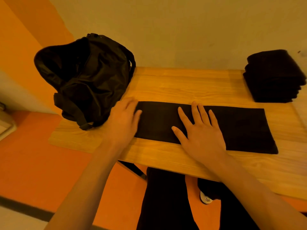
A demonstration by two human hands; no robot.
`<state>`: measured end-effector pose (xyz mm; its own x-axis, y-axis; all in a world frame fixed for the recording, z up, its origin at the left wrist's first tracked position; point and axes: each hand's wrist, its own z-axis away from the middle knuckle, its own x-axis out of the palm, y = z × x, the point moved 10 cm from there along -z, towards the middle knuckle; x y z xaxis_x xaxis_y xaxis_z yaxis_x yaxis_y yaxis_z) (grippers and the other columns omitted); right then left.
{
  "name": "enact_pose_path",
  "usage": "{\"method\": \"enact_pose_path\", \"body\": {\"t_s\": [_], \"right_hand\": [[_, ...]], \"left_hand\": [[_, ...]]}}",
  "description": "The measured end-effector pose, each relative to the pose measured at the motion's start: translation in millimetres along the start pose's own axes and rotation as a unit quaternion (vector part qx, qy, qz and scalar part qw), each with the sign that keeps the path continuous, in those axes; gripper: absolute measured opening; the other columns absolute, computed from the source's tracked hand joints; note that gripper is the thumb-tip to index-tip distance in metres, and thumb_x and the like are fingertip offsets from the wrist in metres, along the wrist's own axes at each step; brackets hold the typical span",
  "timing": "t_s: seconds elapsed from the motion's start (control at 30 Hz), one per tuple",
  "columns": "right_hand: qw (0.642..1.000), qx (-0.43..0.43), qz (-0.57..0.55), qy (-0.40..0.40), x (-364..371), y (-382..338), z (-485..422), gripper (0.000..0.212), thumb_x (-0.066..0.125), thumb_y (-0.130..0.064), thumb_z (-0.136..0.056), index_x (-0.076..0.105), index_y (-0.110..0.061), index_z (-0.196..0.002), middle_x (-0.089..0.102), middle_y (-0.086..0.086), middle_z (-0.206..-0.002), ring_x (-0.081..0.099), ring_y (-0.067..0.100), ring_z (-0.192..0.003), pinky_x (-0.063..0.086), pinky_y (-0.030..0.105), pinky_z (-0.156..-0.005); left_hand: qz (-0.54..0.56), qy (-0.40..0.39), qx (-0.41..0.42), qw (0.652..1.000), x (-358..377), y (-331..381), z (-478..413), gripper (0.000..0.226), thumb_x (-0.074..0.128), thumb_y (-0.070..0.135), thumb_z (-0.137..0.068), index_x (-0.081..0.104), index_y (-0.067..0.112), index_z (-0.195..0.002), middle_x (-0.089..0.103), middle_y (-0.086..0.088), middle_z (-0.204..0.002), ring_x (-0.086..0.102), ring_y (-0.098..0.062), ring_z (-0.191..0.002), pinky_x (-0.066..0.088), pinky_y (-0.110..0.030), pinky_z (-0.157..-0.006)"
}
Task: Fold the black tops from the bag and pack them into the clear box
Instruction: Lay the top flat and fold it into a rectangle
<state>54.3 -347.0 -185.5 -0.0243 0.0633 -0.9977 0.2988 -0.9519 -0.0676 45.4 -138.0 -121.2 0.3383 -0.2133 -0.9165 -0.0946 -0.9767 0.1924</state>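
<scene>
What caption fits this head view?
Left hand and right hand rest on a folded black top on a wooden table, between black bag and folded stack.

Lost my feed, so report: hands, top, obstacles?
Left hand open at left end of long folded black fabric top. Right hand flat on it. Nothing blocking.

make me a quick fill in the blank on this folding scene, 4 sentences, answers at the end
1. The black bag stands at the ______ end of the wooden table.
2. The right hand lies ______ on the black top, fingers spread.
3. The left hand touches the end of the top nearest the ______.
4. The stack of folded tops sits at the table's far ______ corner.
Missing words: left; flat; bag; right.
</scene>
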Motion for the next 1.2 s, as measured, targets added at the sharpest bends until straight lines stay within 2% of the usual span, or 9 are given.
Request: {"method": "enact_pose_path", "body": {"t_s": [0.1,0.2,0.37,0.47,0.53,0.77,0.9,1.03,1.2], "right_hand": [[1.0,0.002,-0.003,-0.006,-1,0,0,0.075,-0.006,-0.07,-0.093,-0.007,-0.035,-0.159,-0.009,0.013,-0.168,-0.012,0.029,-0.154,-0.001,0.051,-0.125],[1.0,0.001,-0.023,-0.006,-1,-1,1,0.074,-0.005,-0.07,-0.094,-0.007,-0.035,-0.159,-0.01,0.013,-0.168,-0.013,0.029,-0.154,0.0,0.051,-0.125],[0.998,0.006,-0.066,-0.02,-5,-1,-2,0.067,-0.002,-0.065,-0.1,-0.006,-0.035,-0.16,-0.013,0.011,-0.168,-0.017,0.027,-0.154,-0.009,0.048,-0.125],[0.998,0.026,-0.048,0.032,-26,19,-5,0.07,-0.001,-0.064,-0.099,0.003,-0.032,-0.161,0.0,0.013,-0.168,-0.005,0.029,-0.155,-0.007,0.049,-0.125],[0.997,0.064,-0.033,0.017,-25,52,-4,0.072,0.001,-0.067,-0.099,0.006,-0.032,-0.161,0.005,0.012,-0.168,0.0,0.03,-0.156,-0.004,0.051,-0.124],[0.991,0.127,-0.013,-0.044,-7,162,25,0.08,-0.004,-0.074,-0.088,-0.004,-0.038,-0.159,-0.004,0.002,-0.169,-0.011,0.021,-0.155,-0.001,0.047,-0.126],[0.992,0.117,0.016,-0.034,-16,162,29,0.082,-0.008,-0.073,-0.089,0.0,-0.034,-0.16,-0.001,0.006,-0.169,-0.008,0.025,-0.155,-0.003,0.045,-0.125],[0.999,0.021,0.02,0.034,-44,124,23,0.081,-0.004,-0.077,-0.089,0.006,-0.038,-0.159,0.011,0.008,-0.168,0.003,0.026,-0.156,0.001,0.045,-0.126],[0.969,-0.206,0.01,-0.137,-13,94,2,0.087,0.018,-0.096,-0.077,-0.017,-0.06,-0.148,-0.023,-0.013,-0.163,-0.027,0.005,-0.148,-0.011,0.034,-0.122]], "left_hand": [[-0.048,-0.178,0.03,0.982,51,2,1,0.075,0.02,0.058,-0.101,0.016,0.014,-0.162,0.009,-0.005,-0.17,0.006,-0.018,-0.157,0.0,-0.031,-0.124],[-0.035,-0.227,-0.031,0.973,64,-30,2,0.092,0.009,0.074,-0.087,-0.003,0.022,-0.162,-0.011,0.004,-0.169,-0.014,-0.01,-0.155,-0.008,-0.03,-0.125],[-0.082,-0.205,-0.025,0.975,51,-15,-4,0.09,0.001,0.07,-0.089,-0.003,0.018,-0.162,-0.014,-0.002,-0.169,-0.021,-0.016,-0.153,-0.012,-0.033,-0.123],[-0.089,-0.138,0.021,0.986,36,34,-11,0.075,0.013,0.058,-0.101,0.001,0.016,-0.161,-0.013,-0.005,-0.169,-0.017,-0.021,-0.155,-0.008,-0.036,-0.125],[-0.106,-0.154,0.029,0.982,49,50,-13,0.07,0.022,0.053,-0.104,0.001,0.019,-0.162,-0.016,-0.006,-0.169,-0.016,-0.023,-0.155,-0.006,-0.04,-0.126],[-0.061,-0.221,-0.048,0.972,78,6,-11,0.092,0.002,0.077,-0.082,-0.001,0.031,-0.162,-0.008,-0.006,-0.17,-0.011,-0.017,-0.156,-0.005,-0.036,-0.126],[-0.066,-0.182,-0.045,0.98,64,12,-14,0.092,0.001,0.081,-0.089,0.009,0.026,-0.162,-0.003,-0.01,-0.17,-0.006,-0.023,-0.157,-0.001,-0.038,-0.127],[-0.069,-0.088,-0.072,0.991,36,44,2,0.092,0.002,0.075,-0.093,0.014,0.016,-0.162,0.0,-0.018,-0.169,-0.006,-0.028,-0.157,-0.005,-0.041,-0.127],[-0.084,-0.197,-0.185,0.959,73,45,14,0.106,0.008,0.089,-0.084,-0.011,0.02,-0.162,-0.018,-0.031,-0.162,-0.022,-0.042,-0.151,-0.011,-0.053,-0.124]]}}
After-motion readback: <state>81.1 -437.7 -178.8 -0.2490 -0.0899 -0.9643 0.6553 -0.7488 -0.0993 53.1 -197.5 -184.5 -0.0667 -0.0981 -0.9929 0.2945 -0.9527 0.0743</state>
